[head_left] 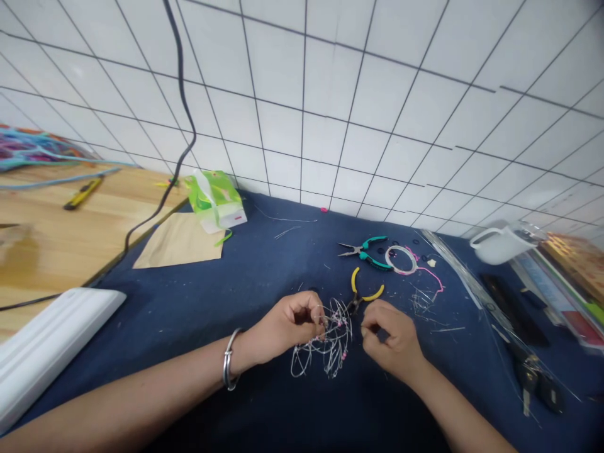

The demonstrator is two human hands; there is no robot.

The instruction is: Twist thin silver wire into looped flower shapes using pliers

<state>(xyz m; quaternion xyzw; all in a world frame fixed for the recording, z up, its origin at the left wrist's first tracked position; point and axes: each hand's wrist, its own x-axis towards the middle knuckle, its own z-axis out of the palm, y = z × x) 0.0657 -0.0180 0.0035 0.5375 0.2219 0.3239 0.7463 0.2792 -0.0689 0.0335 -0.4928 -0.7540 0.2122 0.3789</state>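
My left hand (pixel 295 322) pinches a tangle of thin silvery wire loops (pixel 337 343) with small pink beads on it. The loops hang below and to the right of the fingertips. My right hand (pixel 391 333) is closed in a pinch just right of the tangle, and whatever lies between its fingertips is too small to make out. Behind the hands lie yellow-handled pliers (pixel 362 294), their jaws pointing toward the wire. Farther back are long-nosed pliers (pixel 365 251) with teal handles, next to a coil of pale wire (pixel 401 259) with a pink strand.
A white power strip (pixel 61 340) lies at the left on the dark blue cloth (pixel 174 352). Behind are brown paper (pixel 182 242) and a green tissue pack (pixel 217 198). At right stand a white mug (pixel 503 242), straight wires (pixel 453 267) and keys (pixel 528 384). A black cable (pixel 179 75) hangs down.
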